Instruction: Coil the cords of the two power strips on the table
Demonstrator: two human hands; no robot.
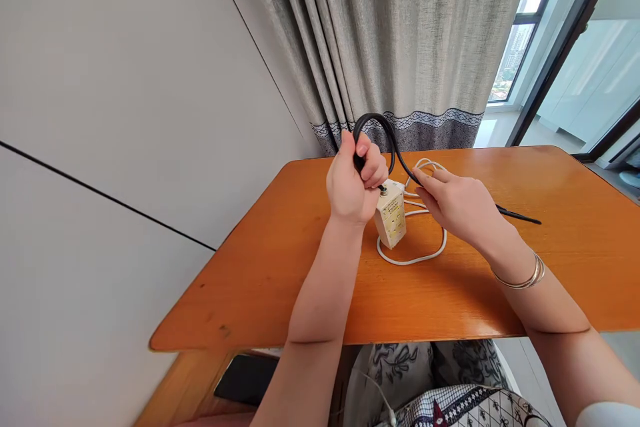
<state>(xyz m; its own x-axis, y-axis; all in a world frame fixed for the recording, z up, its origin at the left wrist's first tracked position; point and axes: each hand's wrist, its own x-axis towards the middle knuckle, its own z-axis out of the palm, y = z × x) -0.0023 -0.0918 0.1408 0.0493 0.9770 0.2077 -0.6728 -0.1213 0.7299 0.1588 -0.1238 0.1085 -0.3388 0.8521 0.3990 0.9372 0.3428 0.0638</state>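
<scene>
A looped black cable [376, 117] rises above the table between my two hands. My left hand [356, 173] is wrapped in a fist round the bunched part of the loop, thumb up. Lower and to the right, my right hand [453, 203], palm down, pinches the same cable between thumb and fingers. Its loose end [520, 215] sticks out past that hand over the table. Just below my left hand, a white socket box [391, 215] stands upright, partly hidden, with yellowed labels on its side. Its white cord [413, 261] curls round it and behind my right hand.
The orange-brown wooden table [240, 267] has rounded corners. A grey wall panel [110, 113] lies along its left, a curtain [425, 33] behind it, and a glass door [590, 73] at the right. A dark flat object [246, 377] lies below the table's front edge.
</scene>
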